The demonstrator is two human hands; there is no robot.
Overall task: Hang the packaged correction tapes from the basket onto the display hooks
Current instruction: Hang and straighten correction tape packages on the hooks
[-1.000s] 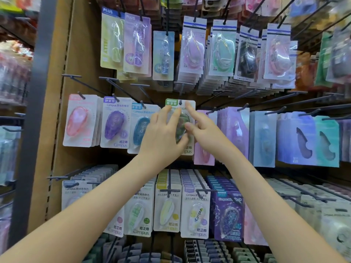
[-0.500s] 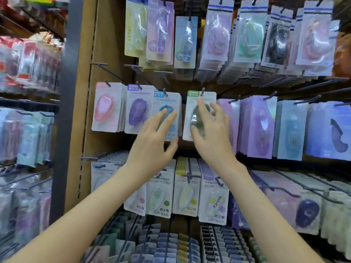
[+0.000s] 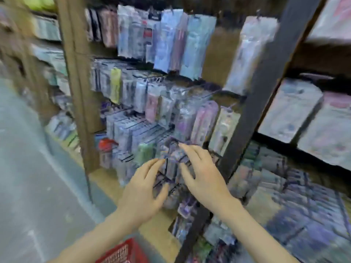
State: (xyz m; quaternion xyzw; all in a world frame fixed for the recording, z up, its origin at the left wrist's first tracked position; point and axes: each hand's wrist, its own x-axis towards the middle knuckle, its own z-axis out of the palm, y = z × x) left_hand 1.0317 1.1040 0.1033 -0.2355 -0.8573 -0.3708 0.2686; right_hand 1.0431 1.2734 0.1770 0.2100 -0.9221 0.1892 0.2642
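I see both hands held low with fingers spread. The left hand (image 3: 140,188) and right hand (image 3: 202,179) flank a purple pack (image 3: 171,162) hanging low on the display (image 3: 76,92), fingertips at its edges; blur prevents me from telling whether either hand grips it. The red basket (image 3: 121,251) sits at the bottom edge, below the left forearm, contents not visible.

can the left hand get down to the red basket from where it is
Probably yes. The red basket sits low, just below the left forearm, and nothing shows between it and the left hand, which hovers by the hanging packs.
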